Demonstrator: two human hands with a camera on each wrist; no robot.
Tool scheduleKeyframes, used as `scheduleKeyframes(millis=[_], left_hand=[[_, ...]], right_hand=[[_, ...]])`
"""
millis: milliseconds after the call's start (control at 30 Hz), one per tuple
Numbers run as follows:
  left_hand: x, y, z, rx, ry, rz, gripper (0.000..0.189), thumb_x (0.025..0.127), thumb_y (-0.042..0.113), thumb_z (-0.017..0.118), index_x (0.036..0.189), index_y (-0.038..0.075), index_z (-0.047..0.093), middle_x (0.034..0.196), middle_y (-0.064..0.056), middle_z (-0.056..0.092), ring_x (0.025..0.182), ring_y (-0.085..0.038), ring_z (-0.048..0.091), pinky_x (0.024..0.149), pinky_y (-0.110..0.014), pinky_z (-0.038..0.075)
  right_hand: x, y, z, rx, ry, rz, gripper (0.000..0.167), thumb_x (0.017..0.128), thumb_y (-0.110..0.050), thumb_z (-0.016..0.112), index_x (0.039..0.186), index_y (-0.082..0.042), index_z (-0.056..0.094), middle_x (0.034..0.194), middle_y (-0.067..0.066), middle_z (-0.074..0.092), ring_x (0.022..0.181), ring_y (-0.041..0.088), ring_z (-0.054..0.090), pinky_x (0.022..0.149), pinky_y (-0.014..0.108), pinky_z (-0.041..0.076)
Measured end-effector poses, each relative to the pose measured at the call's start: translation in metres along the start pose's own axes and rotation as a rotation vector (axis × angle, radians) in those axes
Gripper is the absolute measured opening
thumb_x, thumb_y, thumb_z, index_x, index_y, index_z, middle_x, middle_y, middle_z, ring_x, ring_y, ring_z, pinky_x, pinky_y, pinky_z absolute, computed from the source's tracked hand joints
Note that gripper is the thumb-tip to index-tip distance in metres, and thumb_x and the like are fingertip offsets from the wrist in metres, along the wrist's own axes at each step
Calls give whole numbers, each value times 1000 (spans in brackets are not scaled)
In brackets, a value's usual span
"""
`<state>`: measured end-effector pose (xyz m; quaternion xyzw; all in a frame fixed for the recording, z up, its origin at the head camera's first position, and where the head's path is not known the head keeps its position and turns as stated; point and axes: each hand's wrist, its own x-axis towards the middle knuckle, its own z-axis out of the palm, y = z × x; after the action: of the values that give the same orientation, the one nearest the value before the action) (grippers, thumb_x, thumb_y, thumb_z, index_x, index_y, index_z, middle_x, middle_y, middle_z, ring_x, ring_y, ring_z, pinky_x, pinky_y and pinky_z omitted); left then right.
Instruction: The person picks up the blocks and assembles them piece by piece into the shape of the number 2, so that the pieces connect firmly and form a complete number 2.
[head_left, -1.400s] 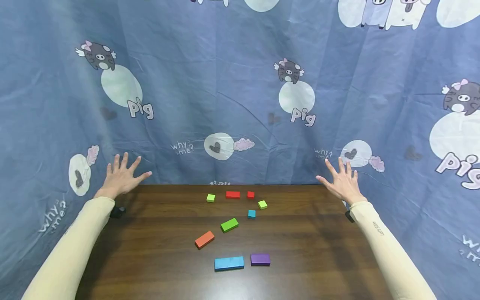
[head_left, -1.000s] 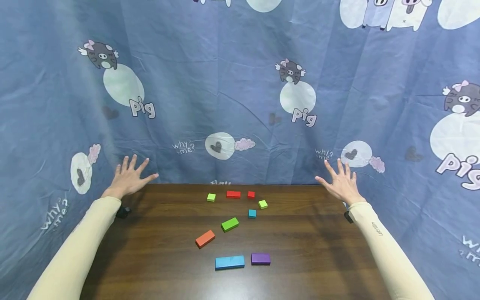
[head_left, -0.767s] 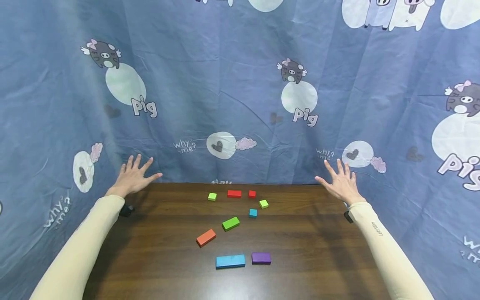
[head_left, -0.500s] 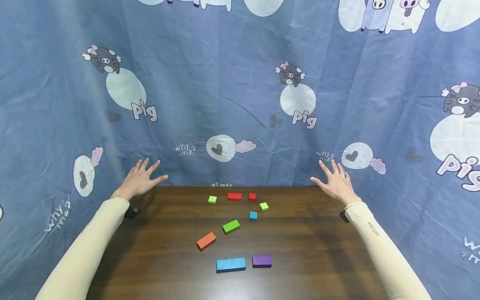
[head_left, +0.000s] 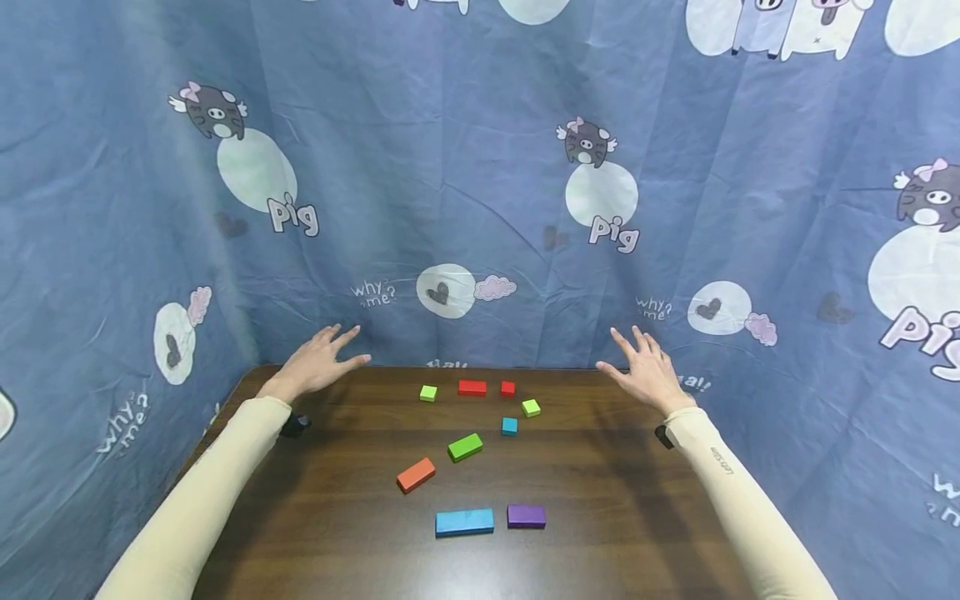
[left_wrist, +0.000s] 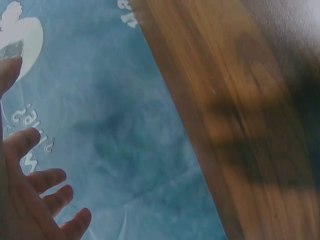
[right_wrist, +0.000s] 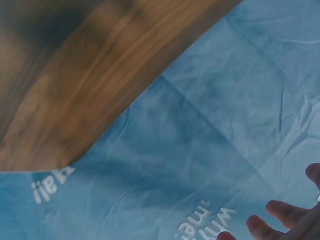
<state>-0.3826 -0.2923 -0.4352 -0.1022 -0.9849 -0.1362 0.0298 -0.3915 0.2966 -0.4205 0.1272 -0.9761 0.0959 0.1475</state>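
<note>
My left hand (head_left: pixel 317 362) hovers over the far left of the table, fingers spread and holding nothing. Its fingers also show in the left wrist view. Over the far right, my right hand (head_left: pixel 647 373) is likewise spread and holds nothing. Between them lie coloured blocks: a yellow-green cube (head_left: pixel 428 393) nearest the left hand, a red block (head_left: pixel 472 388), a red cube (head_left: pixel 507 388), another yellow-green cube (head_left: pixel 531 408) and a small blue cube (head_left: pixel 509 427). Closer in are a green block (head_left: pixel 466 447), an orange block (head_left: pixel 416 475), a long blue block (head_left: pixel 464 522) and a purple block (head_left: pixel 527 517).
The blocks rest on a brown wooden table (head_left: pixel 600 483). A blue curtain (head_left: pixel 480 167) printed with pigs hangs behind its far edge and round both sides. Each wrist carries a small black device, the left one (head_left: pixel 296 426) beside the pale sleeve.
Both hands have moved inward, the left one rightward and the right one leftward, the left one further. The blocks stay where they were on the table; the head view has shifted slightly.
</note>
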Motion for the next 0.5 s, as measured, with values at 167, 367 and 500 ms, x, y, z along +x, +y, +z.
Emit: scheduleKeyframes(millis=[167, 367, 500], left_hand=[[-3, 4, 12, -18, -10, 1, 86, 89, 74, 36, 154, 20, 19, 155, -28, 19, 139, -52, 21, 104, -69, 22], [-10, 17, 32, -59, -17, 18, 85, 87, 77, 35, 153, 25, 23, 154, -24, 26, 137, -51, 28, 99, -70, 28], [-17, 31, 44, -74, 3, 52, 85, 86, 78, 36, 152, 24, 28, 152, -22, 32, 135, -48, 33, 98, -68, 31]], right_hand=[[-3, -13, 6, 32, 7, -24, 77, 89, -61, 53, 150, -20, 31, 155, 25, 24, 139, 49, 24, 102, 67, 26], [-12, -32, 16, 74, 10, -65, 76, 89, -60, 55, 150, -22, 33, 153, 24, 28, 137, 49, 28, 101, 68, 27], [-19, -46, 25, 77, 41, -115, 74, 88, -59, 58, 148, -22, 36, 150, 23, 33, 133, 48, 35, 98, 66, 32]])
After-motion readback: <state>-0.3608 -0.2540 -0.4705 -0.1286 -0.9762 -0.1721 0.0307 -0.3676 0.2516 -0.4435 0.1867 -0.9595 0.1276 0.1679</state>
